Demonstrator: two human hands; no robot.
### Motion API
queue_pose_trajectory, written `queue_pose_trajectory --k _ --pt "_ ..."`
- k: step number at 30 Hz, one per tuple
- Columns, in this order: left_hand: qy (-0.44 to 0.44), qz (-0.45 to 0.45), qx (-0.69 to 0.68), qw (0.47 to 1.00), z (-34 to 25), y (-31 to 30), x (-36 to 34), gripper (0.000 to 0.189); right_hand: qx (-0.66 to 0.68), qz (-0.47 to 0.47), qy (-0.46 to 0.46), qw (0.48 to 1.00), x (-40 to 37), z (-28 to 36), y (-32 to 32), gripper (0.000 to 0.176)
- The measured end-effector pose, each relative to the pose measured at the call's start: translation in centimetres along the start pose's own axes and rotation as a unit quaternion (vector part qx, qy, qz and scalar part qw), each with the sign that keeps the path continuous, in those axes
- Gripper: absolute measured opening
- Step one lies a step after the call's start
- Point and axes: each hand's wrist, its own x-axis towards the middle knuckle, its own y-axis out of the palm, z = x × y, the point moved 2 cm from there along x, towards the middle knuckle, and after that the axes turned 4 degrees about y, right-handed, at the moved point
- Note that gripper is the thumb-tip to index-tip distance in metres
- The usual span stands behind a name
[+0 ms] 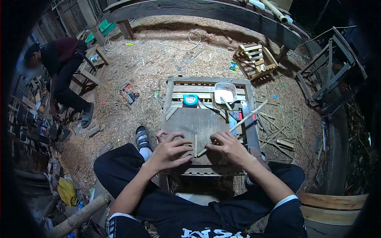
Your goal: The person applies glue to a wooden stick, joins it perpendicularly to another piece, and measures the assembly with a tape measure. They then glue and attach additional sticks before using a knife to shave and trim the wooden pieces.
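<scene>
1. The right hand point(227, 146) is closed on a long thin stick point(250, 115), slanting across the tabletop point(180, 123).
2. The left hand point(171, 150) has its fingers spread, just beside a short stick point(195, 145).
3. Beyond them sit a blue tape measure point(190, 100) and a white plastic tub point(225, 94).

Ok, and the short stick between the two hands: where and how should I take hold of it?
Probably pinch the short stick by its far half, from the side of the left hand. It is slender and runs near to far; its near end lies close to the long stick held in the right hand.
</scene>
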Motion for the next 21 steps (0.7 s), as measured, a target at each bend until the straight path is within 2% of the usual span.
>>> queue_pose_trajectory --k 5,8,14,21 --pt "0.006 0.002 0.006 1.0 -0.06 0.24 0.15 0.032 0.017 0.01 0.009 1.0 0.01 0.02 0.02 0.07" --pt "0.008 0.013 -0.017 1.0 0.06 0.53 0.1 0.026 -0.003 0.001 -0.002 1.0 0.03 -0.2 0.49 0.074" --pt "0.016 0.024 -0.003 1.0 -0.04 0.64 -0.03 0.018 0.01 0.025 0.005 1.0 0.19 0.09 -0.13 0.071" --pt "0.018 0.023 0.01 1.0 -0.48 0.52 0.21 0.018 -0.009 0.006 -0.006 1.0 0.21 -0.13 0.47 0.071"
